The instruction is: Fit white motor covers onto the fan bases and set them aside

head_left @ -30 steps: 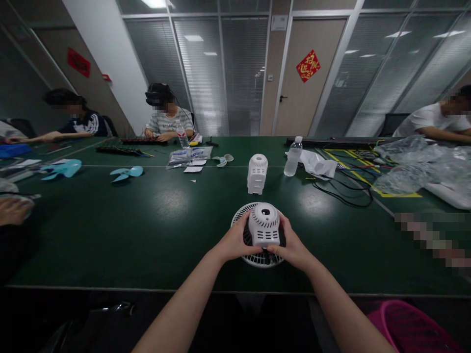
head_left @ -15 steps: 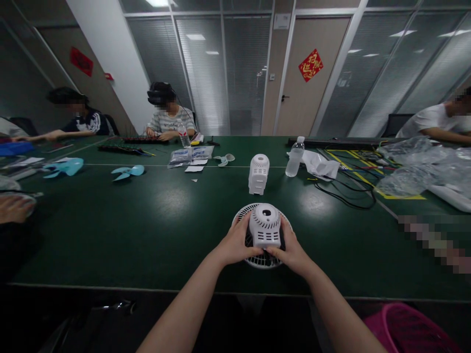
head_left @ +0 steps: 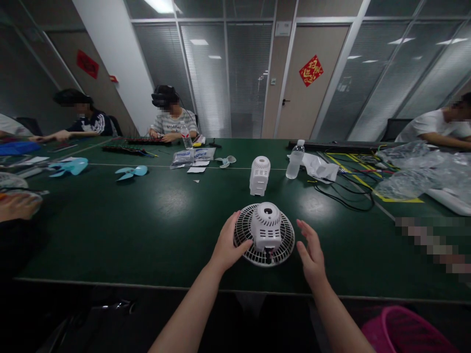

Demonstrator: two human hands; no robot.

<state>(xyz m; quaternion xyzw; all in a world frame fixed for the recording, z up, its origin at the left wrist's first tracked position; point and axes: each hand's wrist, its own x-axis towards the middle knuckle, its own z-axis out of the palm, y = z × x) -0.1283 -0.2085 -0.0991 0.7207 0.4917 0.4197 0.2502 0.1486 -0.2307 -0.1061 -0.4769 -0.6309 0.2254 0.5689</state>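
A round white fan grille [head_left: 244,226] lies on the green table, with a white vented motor housing [head_left: 267,234] standing upright on its middle. Dark wires poke out at the housing's near side. My left hand [head_left: 225,245] is at the grille's left rim, fingers and thumb spread; the thumb tip reaches over the grille close to the housing. Off the right rim, my right hand [head_left: 312,252] is open and apart from the grille, holding nothing. Just beyond stands a second white housing piece [head_left: 259,175].
A water bottle [head_left: 295,160] and crumpled white paper [head_left: 319,167] stand beyond, right of centre. Black cables [head_left: 346,195] and clear plastic bags [head_left: 415,169] lie rightward. Blue fan blades [head_left: 131,172] lie left. A co-worker's hand [head_left: 18,207] is at far left. A pink basket [head_left: 386,323] is below the edge.
Both hands have come off the motor housing. The left has shifted to the grille's left rim, and the right has moved away to the right, opening.
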